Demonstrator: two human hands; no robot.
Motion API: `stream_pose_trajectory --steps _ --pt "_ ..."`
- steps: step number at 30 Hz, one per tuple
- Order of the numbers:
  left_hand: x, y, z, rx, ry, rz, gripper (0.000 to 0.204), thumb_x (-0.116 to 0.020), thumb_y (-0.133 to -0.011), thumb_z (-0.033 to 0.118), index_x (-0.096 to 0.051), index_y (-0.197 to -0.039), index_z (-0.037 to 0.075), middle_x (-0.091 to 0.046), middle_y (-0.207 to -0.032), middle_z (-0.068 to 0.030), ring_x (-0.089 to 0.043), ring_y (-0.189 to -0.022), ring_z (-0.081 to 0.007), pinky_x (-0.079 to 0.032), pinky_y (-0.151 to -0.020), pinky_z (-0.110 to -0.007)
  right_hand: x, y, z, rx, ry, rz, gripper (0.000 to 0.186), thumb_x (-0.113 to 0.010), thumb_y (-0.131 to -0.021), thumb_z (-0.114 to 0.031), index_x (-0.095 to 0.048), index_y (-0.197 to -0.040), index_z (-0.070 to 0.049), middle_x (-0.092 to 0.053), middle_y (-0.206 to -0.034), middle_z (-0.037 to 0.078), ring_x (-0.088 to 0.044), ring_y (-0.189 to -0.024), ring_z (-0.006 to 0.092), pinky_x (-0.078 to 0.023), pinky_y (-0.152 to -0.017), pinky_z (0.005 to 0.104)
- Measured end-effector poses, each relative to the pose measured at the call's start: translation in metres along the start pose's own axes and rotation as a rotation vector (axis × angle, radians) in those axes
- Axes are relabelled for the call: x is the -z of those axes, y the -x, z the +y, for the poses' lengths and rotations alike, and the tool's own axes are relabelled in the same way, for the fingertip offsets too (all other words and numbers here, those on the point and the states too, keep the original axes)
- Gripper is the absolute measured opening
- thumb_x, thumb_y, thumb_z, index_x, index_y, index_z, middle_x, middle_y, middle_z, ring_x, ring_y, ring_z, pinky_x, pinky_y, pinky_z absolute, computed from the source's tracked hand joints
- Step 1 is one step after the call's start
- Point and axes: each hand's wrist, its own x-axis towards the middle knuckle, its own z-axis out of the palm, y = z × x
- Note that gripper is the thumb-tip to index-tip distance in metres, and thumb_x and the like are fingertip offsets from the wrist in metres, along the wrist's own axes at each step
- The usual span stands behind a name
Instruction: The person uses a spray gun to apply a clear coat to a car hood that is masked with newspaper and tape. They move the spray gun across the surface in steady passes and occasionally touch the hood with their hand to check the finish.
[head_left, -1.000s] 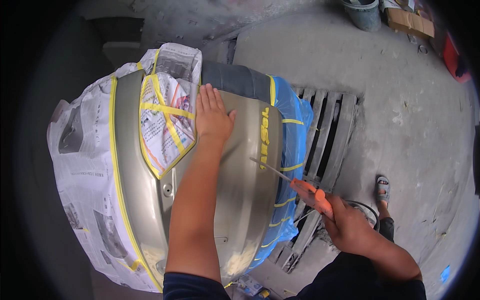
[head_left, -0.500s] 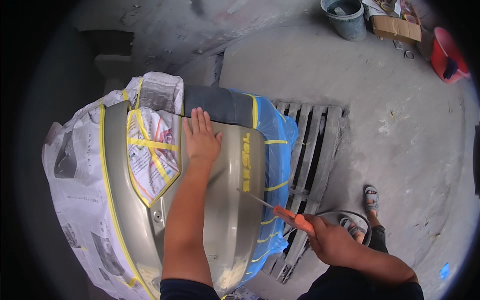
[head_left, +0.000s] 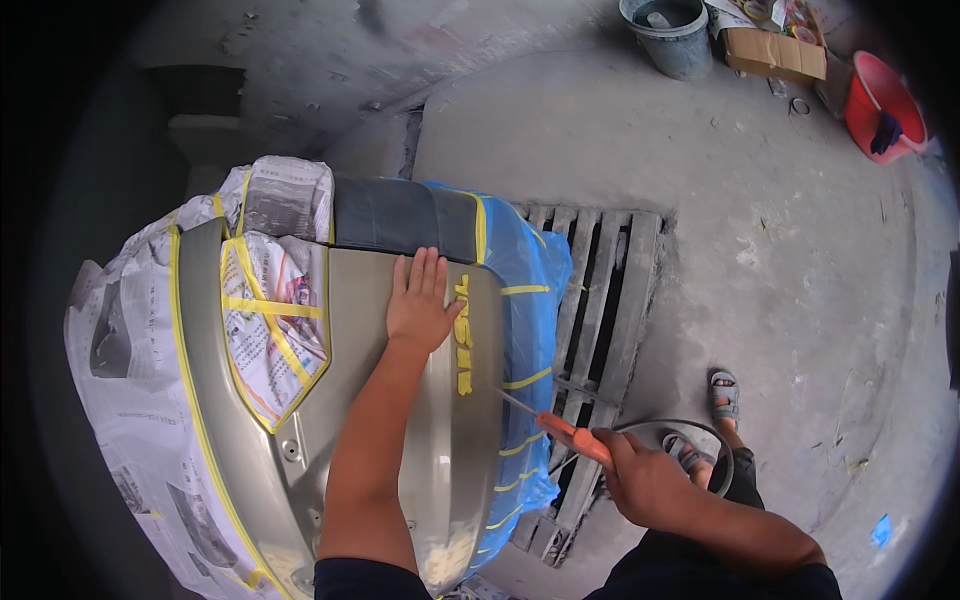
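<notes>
My left hand lies flat, fingers stretched, on a gold-beige car body panel, next to letter-like pieces of yellow tape. In my right hand is the handle of an orange air blow gun. Its thin metal nozzle points left at the panel's right edge, below the yellow pieces. A dark hose loops from near my right hand. Yellow-taped newspaper covers a pointed area left of my left hand. Blue plastic film wraps the panel's right side.
More newspaper covers the far left. A dark grey strip borders the panel's top. Right of the film, a slatted grate lies on the concrete floor. Farther back are a grey bucket, a cardboard box and a red basin.
My left hand has slid right and toward me over the panel, closer to the yellow pieces. The blow gun's nozzle has shifted right, away from them. The whole view has moved slightly.
</notes>
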Motion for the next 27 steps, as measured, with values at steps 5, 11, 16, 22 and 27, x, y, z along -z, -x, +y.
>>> stream_pose_trajectory --steps 5,11,16,22,27 --pt "-0.018 0.049 0.024 -0.183 0.148 0.089 0.077 -0.039 -0.098 0.055 -0.027 -0.154 0.003 -0.021 -0.163 -0.0131 -0.013 -0.152 -0.0304 -0.008 -0.123 -0.047 -0.002 -0.003 0.013 -0.071 0.011 0.004 0.048 -0.056 -0.09 -0.011 -0.041 -0.135 -0.003 -0.062 -0.109 0.023 -0.067 -0.077 0.043 -0.055 -0.064 0.0505" --pt "-0.03 0.103 0.036 -0.167 0.258 0.051 0.088 -0.055 -0.089 0.057 -0.03 -0.152 0.0 -0.025 -0.161 -0.017 -0.018 -0.15 -0.0342 -0.012 -0.122 -0.049 -0.005 0.0 0.017 -0.142 0.014 -0.095 0.05 -0.055 -0.089 -0.009 -0.041 -0.137 -0.005 -0.062 -0.111 0.023 -0.067 -0.081 0.0431 -0.054 -0.07 0.0516" --pt "-0.025 0.018 0.016 -0.065 0.196 0.21 0.091 -0.054 -0.089 0.06 -0.029 -0.152 -0.002 -0.023 -0.16 -0.0208 -0.016 -0.151 -0.0339 -0.01 -0.122 -0.049 -0.009 -0.007 0.01 -0.127 0.014 -0.104 0.052 -0.054 -0.088 -0.007 -0.04 -0.138 -0.005 -0.061 -0.111 0.023 -0.068 -0.083 0.043 -0.055 -0.072 0.051" --pt "-0.033 0.124 0.07 -0.07 0.224 -0.024 0.093 -0.055 -0.087 0.06 -0.029 -0.151 -0.003 -0.023 -0.16 -0.0225 -0.015 -0.15 -0.036 -0.01 -0.122 -0.048 -0.011 0.008 0.029 -0.214 0.029 -0.14 0.055 -0.055 -0.087 -0.006 -0.04 -0.139 -0.005 -0.062 -0.113 0.022 -0.068 -0.086 0.0425 -0.055 -0.074 0.0506" --pt "-0.069 0.223 0.12 -0.363 -0.094 -0.134 0.08 -0.048 -0.094 0.052 -0.032 -0.151 -0.003 -0.022 -0.161 -0.0204 -0.016 -0.15 -0.0364 -0.008 -0.123 -0.049 -0.01 0.011 0.038 -0.226 0.018 -0.217 0.057 -0.055 -0.086 -0.005 -0.038 -0.14 -0.005 -0.064 -0.112 0.023 -0.068 -0.087 0.0433 -0.055 -0.075 0.0508"
